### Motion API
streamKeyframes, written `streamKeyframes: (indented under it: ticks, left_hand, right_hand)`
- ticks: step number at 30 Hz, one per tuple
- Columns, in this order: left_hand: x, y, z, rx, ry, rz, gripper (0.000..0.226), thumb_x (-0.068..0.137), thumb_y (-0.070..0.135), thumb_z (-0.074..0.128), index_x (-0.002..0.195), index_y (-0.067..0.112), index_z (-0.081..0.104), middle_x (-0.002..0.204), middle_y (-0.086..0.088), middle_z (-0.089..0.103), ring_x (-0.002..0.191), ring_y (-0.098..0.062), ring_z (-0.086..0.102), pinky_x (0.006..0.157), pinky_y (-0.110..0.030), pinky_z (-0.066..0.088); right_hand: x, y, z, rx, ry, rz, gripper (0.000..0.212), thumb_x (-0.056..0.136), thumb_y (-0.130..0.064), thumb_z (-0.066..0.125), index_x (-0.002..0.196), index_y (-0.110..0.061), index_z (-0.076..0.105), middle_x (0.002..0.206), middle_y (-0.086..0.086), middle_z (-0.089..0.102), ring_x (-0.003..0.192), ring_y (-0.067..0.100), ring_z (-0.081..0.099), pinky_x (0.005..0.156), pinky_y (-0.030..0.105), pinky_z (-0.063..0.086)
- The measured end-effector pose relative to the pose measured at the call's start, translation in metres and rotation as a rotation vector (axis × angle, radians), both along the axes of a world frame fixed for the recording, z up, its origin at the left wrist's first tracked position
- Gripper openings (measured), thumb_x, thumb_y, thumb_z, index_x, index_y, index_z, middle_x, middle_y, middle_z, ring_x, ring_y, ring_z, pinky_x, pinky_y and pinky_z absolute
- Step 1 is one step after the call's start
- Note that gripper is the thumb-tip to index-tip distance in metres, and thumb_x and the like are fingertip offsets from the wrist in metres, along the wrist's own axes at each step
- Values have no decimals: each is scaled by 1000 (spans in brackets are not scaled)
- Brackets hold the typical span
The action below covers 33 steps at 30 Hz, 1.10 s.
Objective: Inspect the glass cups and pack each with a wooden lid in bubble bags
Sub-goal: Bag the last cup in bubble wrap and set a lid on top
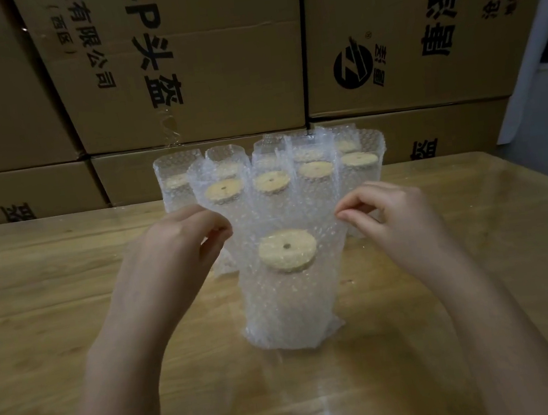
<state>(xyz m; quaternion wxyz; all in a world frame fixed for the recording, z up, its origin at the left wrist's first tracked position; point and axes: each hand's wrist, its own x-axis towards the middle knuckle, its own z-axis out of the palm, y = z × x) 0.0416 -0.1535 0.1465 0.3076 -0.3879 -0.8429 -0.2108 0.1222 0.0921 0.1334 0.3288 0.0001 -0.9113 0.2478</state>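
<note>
Cartons [179,63] are stacked behind the worktop [36,305], where packed cups [271,169] are grouped. Just before them a bag [292,308] is stood upright, its mouth pinched at each side by the left hand [167,251] and right hand [394,213], both grips clamped on film. The lid [287,250] is seen level inside; the mouth should be drawn evenly, lest it be tipped.

Translucent plastic bubble bag [291,301], pale matt wooden lid [287,250] (centre-holed), glossy wooden table [448,289], matt cardboard boxes [185,59]
</note>
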Motion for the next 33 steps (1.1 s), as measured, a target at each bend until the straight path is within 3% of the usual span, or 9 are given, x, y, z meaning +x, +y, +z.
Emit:
streamKeyframes:
  ticks: [5, 10, 12, 14, 16, 20, 26, 30, 33]
  left_hand:
    - [-3, -1, -1, 54, -83, -39, 7, 84, 11, 70, 89, 13, 74, 84, 8, 68, 69, -13, 65, 62, -39, 57]
    - [-9, -1, -6, 154, -183, -112, 11, 82, 12, 71, 87, 22, 72, 81, 17, 66, 74, -3, 64, 66, -17, 52]
    - [-14, 2, -13, 277, -380, -182, 16, 81, 21, 71, 94, 30, 67, 79, 14, 67, 80, -2, 64, 69, -14, 52]
    - [-22, 4, -25, 360, -706, -285, 44, 72, 42, 74, 112, 40, 56, 95, 11, 66, 90, -4, 64, 76, -18, 53]
    - [-29, 6, -43, 248, -956, -335, 79, 61, 57, 79, 129, 47, 42, 120, 14, 57, 108, -4, 59, 87, -26, 53]
    - [-26, 29, -87, 96, -1147, -455, 106, 58, 40, 87, 144, 33, 26, 139, 18, 46, 123, 4, 49, 98, -16, 44]
    - [-19, 54, -112, 446, -1236, -423, 95, 49, 36, 89, 133, 23, 47, 121, 6, 67, 111, -7, 63, 87, -22, 51]
    - [-20, 57, -111, 539, -1222, -330, 77, 44, 44, 88, 113, 33, 55, 99, 28, 70, 94, 7, 65, 70, -8, 49]
    - [-20, 60, -110, 552, -1226, -331, 73, 44, 46, 87, 110, 34, 56, 98, 29, 69, 92, 7, 65, 68, -7, 49]
  right_hand:
    - [-1, -4, 0, 54, 81, -38, 7, 89, -12, 65, 91, -14, 71, 85, -13, 60, 77, 3, 57, 68, 4, 42]
    - [-3, -2, -4, -58, 77, 1, 8, 88, -13, 65, 88, -20, 70, 82, -17, 62, 77, -4, 57, 69, 3, 41]
    - [-5, 0, -7, -184, 59, 38, 12, 87, -16, 66, 88, -28, 65, 82, -20, 62, 80, -6, 58, 68, 5, 43]
    - [-7, 2, -11, -333, 45, 69, 19, 87, -18, 67, 93, -36, 60, 82, -16, 63, 81, -4, 59, 68, 12, 47]
    - [-9, 4, -13, -417, 59, 85, 25, 87, -18, 67, 99, -38, 57, 83, -14, 66, 80, -1, 61, 70, 17, 49]
    - [-14, 4, -17, -493, 84, 124, 29, 86, -17, 68, 100, -40, 56, 86, -17, 67, 78, 1, 63, 70, 20, 50]
    - [-20, 6, -26, -594, 93, 189, 26, 86, -13, 68, 101, -34, 59, 86, -11, 69, 81, 5, 67, 74, 21, 55]
    - [-29, 11, -41, -859, 32, 205, 15, 91, -19, 61, 105, -22, 62, 87, -5, 72, 78, 5, 69, 64, 15, 53]
    - [-37, 6, -58, -1012, -113, 178, 11, 92, -31, 56, 101, -28, 62, 98, -4, 70, 80, 3, 69, 63, 17, 53]
